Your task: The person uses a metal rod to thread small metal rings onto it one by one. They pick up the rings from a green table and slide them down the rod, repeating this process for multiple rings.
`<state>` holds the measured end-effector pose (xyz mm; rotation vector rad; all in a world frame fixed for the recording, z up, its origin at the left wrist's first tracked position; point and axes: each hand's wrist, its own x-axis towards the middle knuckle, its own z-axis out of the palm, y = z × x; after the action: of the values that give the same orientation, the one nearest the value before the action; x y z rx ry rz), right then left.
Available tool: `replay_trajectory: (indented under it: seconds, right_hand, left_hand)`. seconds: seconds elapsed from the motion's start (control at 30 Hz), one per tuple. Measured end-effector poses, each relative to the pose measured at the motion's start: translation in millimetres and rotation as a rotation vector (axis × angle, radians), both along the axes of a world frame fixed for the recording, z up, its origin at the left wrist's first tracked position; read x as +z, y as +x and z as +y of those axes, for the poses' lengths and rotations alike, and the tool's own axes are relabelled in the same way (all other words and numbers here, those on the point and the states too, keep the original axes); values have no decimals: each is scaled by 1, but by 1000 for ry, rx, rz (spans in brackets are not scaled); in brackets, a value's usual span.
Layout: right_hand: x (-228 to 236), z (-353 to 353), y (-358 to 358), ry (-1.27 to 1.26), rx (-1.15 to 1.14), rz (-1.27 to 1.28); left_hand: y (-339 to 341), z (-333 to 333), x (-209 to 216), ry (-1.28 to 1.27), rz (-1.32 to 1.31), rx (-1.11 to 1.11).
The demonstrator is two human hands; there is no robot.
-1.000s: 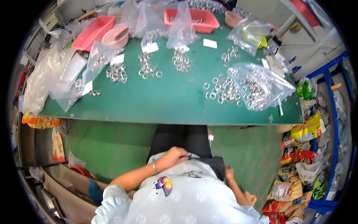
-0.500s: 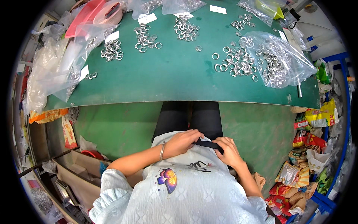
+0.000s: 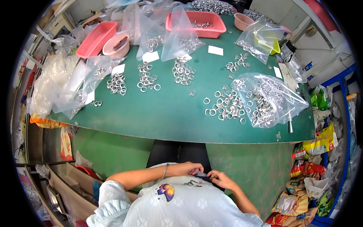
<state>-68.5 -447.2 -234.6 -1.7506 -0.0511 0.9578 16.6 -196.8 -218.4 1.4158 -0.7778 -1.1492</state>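
At my waist, below the table's near edge, my left hand (image 3: 185, 169) and my right hand (image 3: 222, 179) are close together with fingers curled. A black strap (image 3: 204, 178) lies between them over my light shirt, and both hands pinch it. How far it runs under the fingers is hidden. On the green table (image 3: 159, 117) ahead are loose piles of silvery metal rings (image 3: 230, 104). A clear plastic bag (image 3: 272, 100), partly filled with rings, lies beside the largest pile on the right.
White cards (image 3: 216, 50) sit near several smaller ring piles. Farther back are a pink tray (image 3: 194, 27) with rings, a pink bowl (image 3: 116, 46) and more clear bags. A thin metal tool (image 3: 290, 126) lies by the right edge. Colourful packets (image 3: 319, 142) fill a blue rack at right.
My view has tilted upward, so the table's far side now shows and my hands sit lower in the picture. Both hands stay at the strap, with less of it visible between them.
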Motion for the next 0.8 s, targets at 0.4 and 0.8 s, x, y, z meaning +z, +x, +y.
replay_trajectory:
  seconds: [0.4, 0.8]
  right_hand:
    - [86, 1, 112, -375, -518, -1221]
    - [48, 28, 202, -794, -489, -1036]
  left_hand:
    - [49, -6, 51, -131, -173, 565]
    - [154, -78, 48, 324, -1015, 643]
